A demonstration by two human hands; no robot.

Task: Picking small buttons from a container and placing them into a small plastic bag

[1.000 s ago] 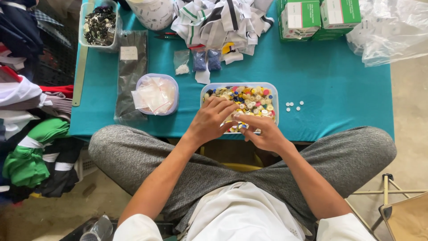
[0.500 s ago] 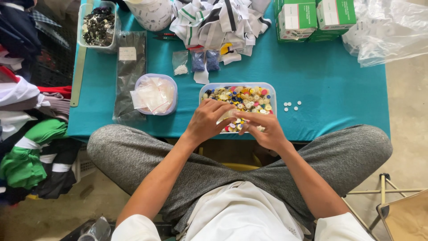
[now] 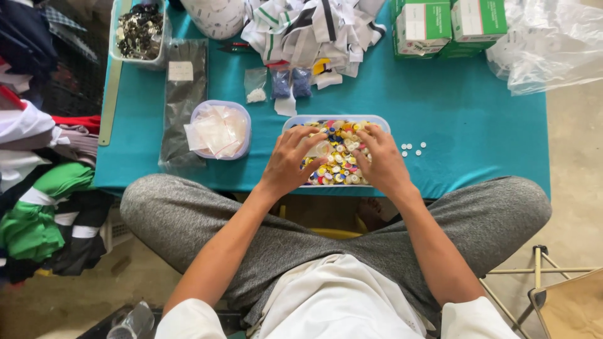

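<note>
Both forearms extend forward, converging. Left hand (image 3: 290, 163) palm down, fingers spread and slightly curled. Right hand (image 3: 381, 162) palm down beside it, fingers extended forward; the hands are near, not touching.

Tray floor: the left hand (image 3: 290, 164) and right hand (image 3: 382, 164) cover much of the clear tray (image 3: 336, 119); the buttons (image 3: 339, 160) under the palms are hidden.
Fingertips: whether either hand pinches a button cannot be told.
Loose white pieces (image 3: 411, 149): too small to tell their kind.
Small bags (image 3: 276, 85): contents too small to make out.
Bin of dark bits (image 3: 138, 28): cut off by the top edge.
Green boxes (image 3: 449, 25): tops cut off.
Clear plastic sheet (image 3: 553, 44): runs off the right edge.
Folding stool (image 3: 565, 301): only a corner shows.
</note>
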